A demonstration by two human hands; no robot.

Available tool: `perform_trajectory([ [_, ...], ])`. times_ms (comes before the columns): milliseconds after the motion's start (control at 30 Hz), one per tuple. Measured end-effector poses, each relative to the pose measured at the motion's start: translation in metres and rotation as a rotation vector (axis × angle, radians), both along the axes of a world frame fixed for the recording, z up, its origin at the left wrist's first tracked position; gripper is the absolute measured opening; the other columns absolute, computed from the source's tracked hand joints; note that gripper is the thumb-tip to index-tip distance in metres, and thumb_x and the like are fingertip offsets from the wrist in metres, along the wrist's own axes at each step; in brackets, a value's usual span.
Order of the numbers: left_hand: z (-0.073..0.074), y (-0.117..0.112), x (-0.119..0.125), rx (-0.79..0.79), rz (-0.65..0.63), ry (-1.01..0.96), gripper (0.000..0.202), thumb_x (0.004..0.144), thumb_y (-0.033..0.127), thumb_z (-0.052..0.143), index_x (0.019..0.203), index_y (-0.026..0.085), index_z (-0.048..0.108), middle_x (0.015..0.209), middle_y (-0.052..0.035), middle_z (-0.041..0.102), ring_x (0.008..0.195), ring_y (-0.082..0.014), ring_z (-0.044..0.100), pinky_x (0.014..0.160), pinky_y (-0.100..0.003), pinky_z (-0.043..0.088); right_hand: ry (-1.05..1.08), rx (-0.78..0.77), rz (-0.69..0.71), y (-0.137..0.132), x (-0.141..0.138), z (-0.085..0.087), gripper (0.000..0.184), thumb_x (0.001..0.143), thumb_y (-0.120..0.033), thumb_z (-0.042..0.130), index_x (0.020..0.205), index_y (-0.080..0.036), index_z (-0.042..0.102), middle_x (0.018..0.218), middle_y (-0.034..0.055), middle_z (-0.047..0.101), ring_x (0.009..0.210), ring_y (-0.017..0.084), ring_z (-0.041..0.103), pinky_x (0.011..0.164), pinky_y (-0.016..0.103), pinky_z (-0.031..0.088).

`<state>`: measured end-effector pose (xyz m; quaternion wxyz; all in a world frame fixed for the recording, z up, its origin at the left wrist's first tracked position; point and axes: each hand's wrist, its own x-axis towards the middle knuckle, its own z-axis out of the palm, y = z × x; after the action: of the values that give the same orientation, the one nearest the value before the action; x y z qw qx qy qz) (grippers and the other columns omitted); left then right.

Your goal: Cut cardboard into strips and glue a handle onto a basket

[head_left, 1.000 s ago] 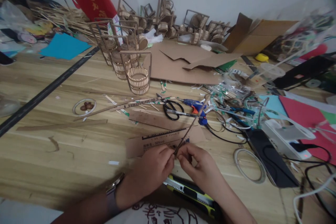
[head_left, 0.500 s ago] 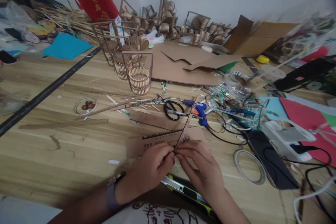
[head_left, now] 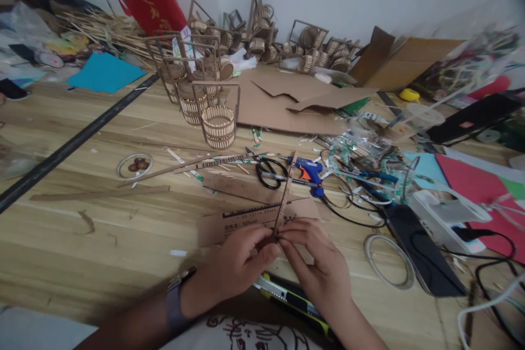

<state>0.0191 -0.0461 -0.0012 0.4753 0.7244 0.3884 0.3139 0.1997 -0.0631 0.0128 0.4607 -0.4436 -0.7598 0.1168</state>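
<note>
Between the fingertips of my left hand (head_left: 246,254) and my right hand (head_left: 318,257), a narrow cardboard strip (head_left: 285,194) is pinched at its near end. Its far end points away from me and up, over the blue glue gun (head_left: 309,172). The pinched end is partly hidden by my fingers. Beneath the hands lies a printed piece of cardboard (head_left: 233,221). A yellow and black utility knife (head_left: 289,301) rests near my body, partly covered by my right hand. Black-handled scissors (head_left: 270,172) lie just beyond the strip.
Small wooden-slat buckets with tall handles (head_left: 219,127) stand farther back. Cardboard sheets (head_left: 283,104) lie behind. To the right are a tape roll (head_left: 389,261), a phone (head_left: 422,249) and a white power strip (head_left: 447,219). A ring holding brown balls (head_left: 138,165) sits left.
The strip's far end has swung to the left and now stands more upright in view. Both hands stay nearly in place, with fingers shifted slightly at the pinched end.
</note>
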Motion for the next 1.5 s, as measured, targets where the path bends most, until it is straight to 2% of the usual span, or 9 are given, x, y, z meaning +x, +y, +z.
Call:
perform_trajectory([
  [100, -0.002, 0.002, 0.0, -0.092, -0.015, 0.003, 0.032, 0.099, 0.04, 0.046, 0.075, 0.019, 0.053, 0.071, 0.0, 0.057, 0.07, -0.0165, 0.055, 0.064, -0.025, 0.038, -0.049, 0.084, 0.009, -0.001, -0.002, -0.003, 0.017, 0.091, -0.011, 0.064, 0.1, -0.025, 0.069, 0.088, 0.0032, 0.078, 0.087, 0.02, 0.072, 0.081, 0.035, 0.059],
  [200, -0.002, 0.002, 0.001, -0.132, -0.038, -0.013, 0.035, 0.1, 0.036, 0.041, 0.071, 0.02, 0.052, 0.067, 0.0008, 0.056, 0.065, -0.015, 0.053, 0.064, -0.025, 0.038, -0.065, 0.098, -0.001, -0.002, -0.002, -0.005, 0.017, 0.093, -0.012, 0.062, 0.101, -0.025, 0.07, 0.091, 0.0039, 0.079, 0.091, 0.021, 0.073, 0.08, 0.036, 0.059],
  [533, 0.0, -0.002, 0.003, -0.083, 0.006, 0.019, 0.03, 0.097, 0.03, 0.042, 0.069, 0.02, 0.046, 0.065, 0.002, 0.05, 0.062, -0.014, 0.049, 0.058, -0.025, 0.034, -0.089, 0.107, -0.016, -0.006, -0.004, -0.005, 0.019, 0.091, -0.01, 0.063, 0.101, -0.026, 0.068, 0.091, 0.0024, 0.08, 0.089, 0.021, 0.073, 0.077, 0.037, 0.058],
  [633, 0.001, -0.002, 0.002, -0.061, 0.009, 0.02, 0.029, 0.095, 0.029, 0.041, 0.068, 0.021, 0.043, 0.064, 0.002, 0.049, 0.062, -0.0138, 0.047, 0.057, -0.025, 0.033, -0.054, 0.079, -0.027, -0.006, -0.005, -0.002, 0.019, 0.089, -0.01, 0.064, 0.097, -0.026, 0.068, 0.088, 0.0017, 0.08, 0.087, 0.021, 0.073, 0.077, 0.036, 0.058],
  [833, 0.003, -0.001, 0.002, -0.03, 0.004, 0.011, 0.028, 0.093, 0.028, 0.042, 0.067, 0.022, 0.038, 0.064, 0.0026, 0.045, 0.062, -0.0138, 0.046, 0.058, -0.026, 0.032, 0.063, -0.074, -0.03, -0.004, -0.003, 0.001, 0.017, 0.09, -0.011, 0.063, 0.088, -0.027, 0.068, 0.08, -0.0004, 0.078, 0.082, 0.018, 0.072, 0.074, 0.031, 0.058],
  [967, 0.004, 0.0, 0.002, -0.088, 0.003, 0.009, 0.028, 0.096, 0.032, 0.044, 0.069, 0.021, 0.045, 0.067, 0.0015, 0.052, 0.065, -0.0147, 0.051, 0.06, -0.025, 0.036, 0.083, -0.085, -0.032, -0.003, -0.004, 0.0, 0.016, 0.091, -0.012, 0.062, 0.087, -0.026, 0.067, 0.08, 0.0011, 0.076, 0.08, 0.019, 0.072, 0.072, 0.031, 0.058],
  [1167, -0.004, 0.001, 0.003, -0.311, -0.063, -0.1, 0.037, 0.102, 0.046, 0.04, 0.086, 0.019, 0.058, 0.071, -0.0017, 0.066, 0.063, -0.0154, 0.062, 0.06, -0.024, 0.047, -0.051, 0.025, -0.063, -0.006, -0.005, -0.009, 0.017, 0.09, -0.014, 0.063, 0.097, -0.028, 0.07, 0.091, 0.0022, 0.08, 0.092, 0.022, 0.072, 0.081, 0.037, 0.055],
  [1333, -0.005, 0.0, 0.004, -0.282, -0.056, -0.095, 0.039, 0.103, 0.046, 0.041, 0.082, 0.019, 0.058, 0.068, -0.0019, 0.066, 0.061, -0.0145, 0.063, 0.058, -0.022, 0.047, -0.123, 0.088, -0.083, -0.008, -0.005, -0.01, 0.019, 0.091, -0.011, 0.06, 0.1, -0.027, 0.068, 0.091, 0.0019, 0.08, 0.09, 0.022, 0.074, 0.082, 0.038, 0.05],
  [1500, -0.002, -0.003, 0.003, -0.292, -0.093, -0.105, 0.037, 0.104, 0.041, 0.04, 0.08, 0.018, 0.057, 0.068, -0.0026, 0.067, 0.059, -0.0136, 0.062, 0.057, -0.021, 0.047, -0.073, 0.024, -0.101, -0.009, -0.003, -0.006, 0.016, 0.093, -0.013, 0.059, 0.097, -0.026, 0.066, 0.087, 0.0, 0.079, 0.088, 0.019, 0.073, 0.082, 0.035, 0.049],
])
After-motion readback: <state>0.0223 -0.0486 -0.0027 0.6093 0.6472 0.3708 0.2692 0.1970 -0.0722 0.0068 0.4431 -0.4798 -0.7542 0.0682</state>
